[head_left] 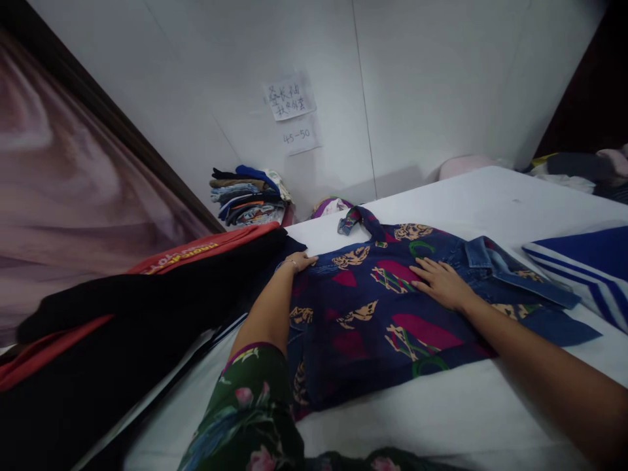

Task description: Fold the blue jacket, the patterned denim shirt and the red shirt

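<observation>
A dark blue printed shirt (363, 307) with pink, green and tan figures is spread across the white table. One sleeve (366, 219) sticks out at the far side, bent over to the left. The denim collar (483, 255) points right. My left hand (300, 261), with a bracelet at the wrist, rests on the far left edge of the shirt; its fingers are partly visible and stretched out. Flat on the upper middle of the shirt lies my right hand (439, 281), fingers spread. Neither hand grips anything that I can see.
Black and red garments (161, 294) are heaped at the left. A folded clothes stack (250, 196) stands beyond the table's far edge. A blue-and-white striped garment (583, 268) lies at the right. Paper notes (289, 98) hang on the wall, and more clothes (579, 170) sit at the back right.
</observation>
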Tool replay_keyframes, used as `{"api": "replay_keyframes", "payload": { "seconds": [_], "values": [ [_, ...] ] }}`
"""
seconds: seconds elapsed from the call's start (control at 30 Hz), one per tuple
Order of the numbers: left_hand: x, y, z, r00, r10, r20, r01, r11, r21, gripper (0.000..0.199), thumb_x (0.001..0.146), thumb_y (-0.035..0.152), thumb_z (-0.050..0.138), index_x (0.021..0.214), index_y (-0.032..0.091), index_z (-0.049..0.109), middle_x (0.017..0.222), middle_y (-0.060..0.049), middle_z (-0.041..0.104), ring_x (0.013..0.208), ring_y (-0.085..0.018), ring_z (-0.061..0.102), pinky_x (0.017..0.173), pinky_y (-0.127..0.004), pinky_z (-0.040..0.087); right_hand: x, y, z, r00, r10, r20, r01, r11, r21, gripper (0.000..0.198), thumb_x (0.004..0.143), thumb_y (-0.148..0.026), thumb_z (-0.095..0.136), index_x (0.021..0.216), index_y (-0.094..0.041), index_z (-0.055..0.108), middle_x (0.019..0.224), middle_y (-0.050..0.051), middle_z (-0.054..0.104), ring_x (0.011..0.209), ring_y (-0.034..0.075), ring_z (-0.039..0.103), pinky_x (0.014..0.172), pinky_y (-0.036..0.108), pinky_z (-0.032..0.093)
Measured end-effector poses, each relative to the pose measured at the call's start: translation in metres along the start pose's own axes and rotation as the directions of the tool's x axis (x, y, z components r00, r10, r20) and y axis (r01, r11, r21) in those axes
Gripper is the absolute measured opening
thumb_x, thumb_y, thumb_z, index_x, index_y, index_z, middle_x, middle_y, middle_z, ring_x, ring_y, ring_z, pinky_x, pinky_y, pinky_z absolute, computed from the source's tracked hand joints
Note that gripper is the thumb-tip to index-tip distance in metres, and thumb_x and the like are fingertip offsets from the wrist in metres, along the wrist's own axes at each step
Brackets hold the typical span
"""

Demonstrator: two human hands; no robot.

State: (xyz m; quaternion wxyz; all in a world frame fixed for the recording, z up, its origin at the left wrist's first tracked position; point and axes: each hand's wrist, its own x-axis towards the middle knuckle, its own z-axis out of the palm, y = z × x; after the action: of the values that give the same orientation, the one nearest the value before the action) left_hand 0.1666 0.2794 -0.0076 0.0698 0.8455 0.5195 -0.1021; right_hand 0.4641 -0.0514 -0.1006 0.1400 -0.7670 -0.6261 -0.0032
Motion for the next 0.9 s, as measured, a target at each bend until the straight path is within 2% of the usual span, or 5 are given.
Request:
{"api": "replay_keyframes", "payload": {
  "seconds": [0.27, 0.43, 0.6, 0.73, 0.9],
  "values": [
    [-0.008, 0.005, -0.011, 0.997, -0.04, -0.066, 0.048, 0.991, 0.125, 0.059, 0.078, 0.064, 0.057, 0.118, 0.021, 0.064, 0.125, -0.013, 0.065, 0.118, -0.03, 0.058, 0.094, -0.035, 0.045, 0.0, 0.006, 0.005, 1.0, -0.009, 0.005, 0.009, 0.999, -0.037, 0.062, 0.092, -0.061, 0.027, 0.138, -0.028, 0.053, 0.151, 0.006, 0.041, 0.14, 0.03, 0.033, 0.111, 0.051, 0.028],
    [-0.003, -0.001, -0.014, 0.997, -0.038, 0.074, 0.026, 0.988, 0.152, 0.064, 0.076, 0.072, 0.052, 0.112, 0.021, 0.07, 0.128, -0.012, 0.064, 0.119, -0.03, 0.057, 0.096, -0.034, 0.045, -0.001, 0.006, 0.005, 1.0, -0.017, 0.002, 0.017, 0.999, -0.045, 0.062, 0.093, -0.061, 0.025, 0.137, -0.029, 0.053, 0.15, 0.006, 0.042, 0.14, 0.029, 0.033, 0.111, 0.051, 0.029],
    [-0.006, -0.025, -0.041, 0.982, -0.007, 0.189, -0.025, 0.986, 0.166, 0.04, 0.07, 0.054, 0.068, 0.095, 0.024, 0.076, 0.107, -0.001, 0.073, 0.103, -0.021, 0.066, 0.083, -0.021, 0.049, -0.001, 0.004, 0.003, 1.0, -0.011, 0.012, 0.012, 0.999, -0.052, 0.062, 0.093, -0.061, 0.025, 0.137, -0.028, 0.054, 0.151, 0.007, 0.04, 0.14, 0.029, 0.032, 0.111, 0.052, 0.029],
    [-0.017, -0.047, -0.054, 0.989, -0.086, 0.12, 0.062, 0.979, 0.195, 0.03, 0.075, 0.043, 0.067, 0.096, 0.023, 0.075, 0.102, -0.003, 0.074, 0.098, -0.02, 0.067, 0.077, -0.021, 0.049, -0.001, 0.005, 0.003, 1.0, -0.006, 0.015, 0.006, 0.999, -0.045, 0.061, 0.092, -0.061, 0.028, 0.138, -0.029, 0.053, 0.151, 0.006, 0.04, 0.14, 0.029, 0.033, 0.111, 0.05, 0.029],
    [-0.035, -0.047, -0.041, 0.978, -0.193, -0.083, 0.206, 0.957, 0.202, 0.041, 0.083, 0.038, 0.06, 0.115, 0.013, 0.067, 0.116, -0.018, 0.067, 0.107, -0.03, 0.064, 0.082, -0.034, 0.051, -0.001, 0.007, 0.005, 1.0, -0.006, 0.021, 0.007, 0.998, -0.06, 0.061, 0.093, -0.061, 0.027, 0.138, -0.029, 0.053, 0.151, 0.005, 0.041, 0.14, 0.028, 0.033, 0.111, 0.049, 0.029]
  ]
}}
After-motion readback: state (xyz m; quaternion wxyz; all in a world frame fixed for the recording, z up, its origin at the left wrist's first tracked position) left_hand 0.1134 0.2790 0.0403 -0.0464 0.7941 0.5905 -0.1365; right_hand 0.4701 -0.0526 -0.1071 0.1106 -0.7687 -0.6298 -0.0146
